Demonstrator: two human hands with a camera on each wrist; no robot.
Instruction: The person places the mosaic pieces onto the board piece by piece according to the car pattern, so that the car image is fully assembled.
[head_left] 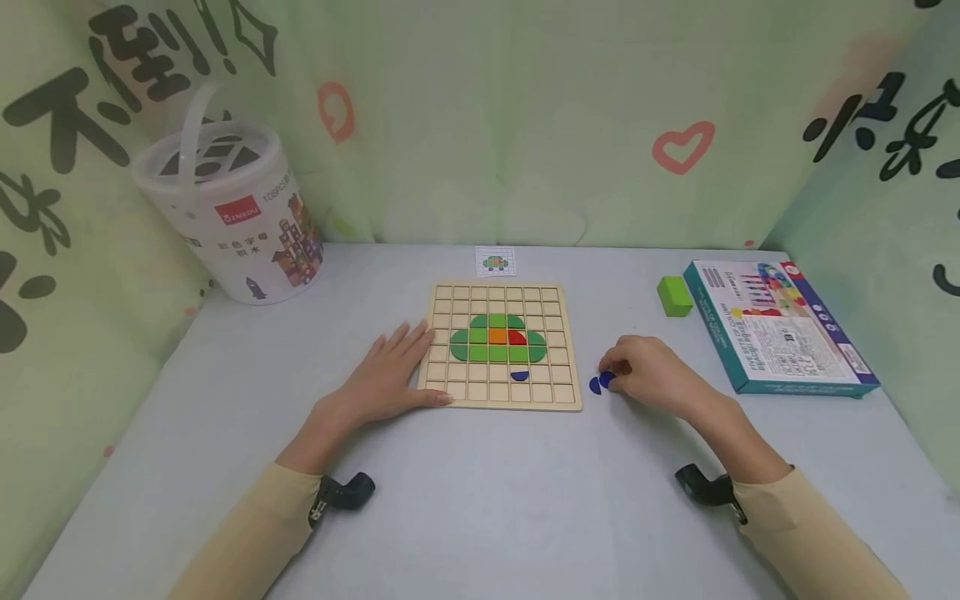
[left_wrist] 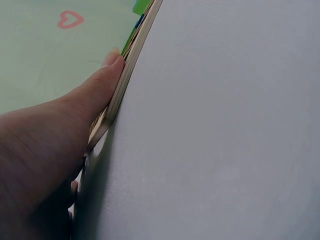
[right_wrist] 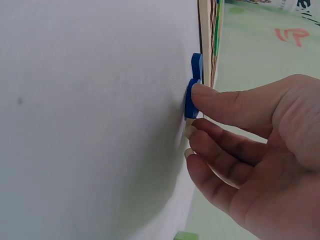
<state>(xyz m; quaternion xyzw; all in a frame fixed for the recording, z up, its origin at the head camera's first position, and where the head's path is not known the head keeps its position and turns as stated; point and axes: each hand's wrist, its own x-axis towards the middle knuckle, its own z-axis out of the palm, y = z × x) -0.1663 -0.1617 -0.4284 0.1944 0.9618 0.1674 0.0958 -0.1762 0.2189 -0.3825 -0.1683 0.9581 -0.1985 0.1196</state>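
Observation:
A wooden grid board lies on the table with green, orange and red pieces set in its cells. One blue quarter-round-edged piece sits in the board's lower part. My left hand rests with spread, straight fingers on the board's left edge, its thumb over the near corner. Right of the board, my right hand pinches a blue piece between thumb and fingertips, low over the table. Against it, on the board side, is another blue piece.
A small pattern card lies behind the board. At the right are a green block and a flat box. A white bucket with a handle stands at the back left. Printed cloth hangs around the table.

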